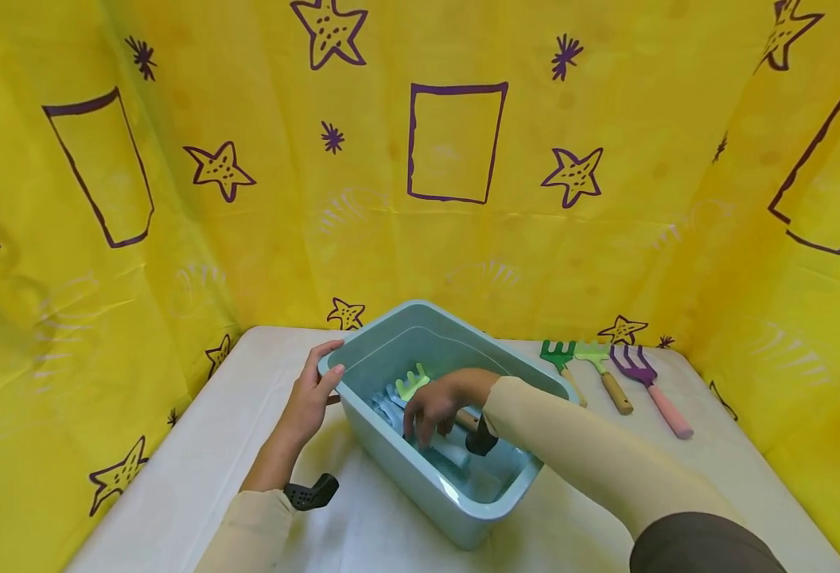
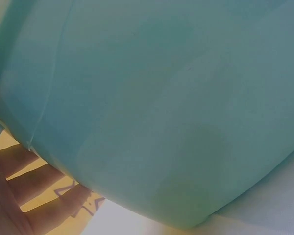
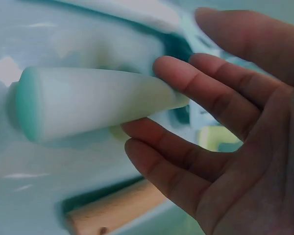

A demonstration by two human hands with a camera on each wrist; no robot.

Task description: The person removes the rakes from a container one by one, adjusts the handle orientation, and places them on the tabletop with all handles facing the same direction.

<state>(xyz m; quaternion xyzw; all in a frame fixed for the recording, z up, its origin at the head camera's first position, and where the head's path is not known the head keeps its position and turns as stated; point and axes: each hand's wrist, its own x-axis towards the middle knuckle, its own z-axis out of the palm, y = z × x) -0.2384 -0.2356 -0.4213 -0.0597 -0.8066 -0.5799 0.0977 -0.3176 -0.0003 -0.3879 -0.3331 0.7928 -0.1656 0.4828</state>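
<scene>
A pale teal plastic bin [image 1: 402, 477] stands at an angle on the white-covered table. My left hand [image 1: 310, 391] holds its left corner, thumb over the rim and fingers along the outside wall, as the left wrist view also shows. My right hand [image 1: 434, 402] reaches down inside the bin. In the right wrist view its fingers are spread, fingertips right at the narrow end of a white handle [image 3: 88, 103] with a teal butt, the thumb apart. Beside it in the bin lie a light green toy garden fork [image 1: 413, 383], a wooden handle [image 3: 117, 210] and another whitish handle [image 3: 147, 14].
Right of the bin lie a dark green rake [image 1: 558, 354], a light green rake [image 1: 595, 358] with a wooden handle, and a purple fork [image 1: 638, 370] with a pink handle. Yellow patterned cloth [image 1: 456, 255] hangs behind and on both sides of the table.
</scene>
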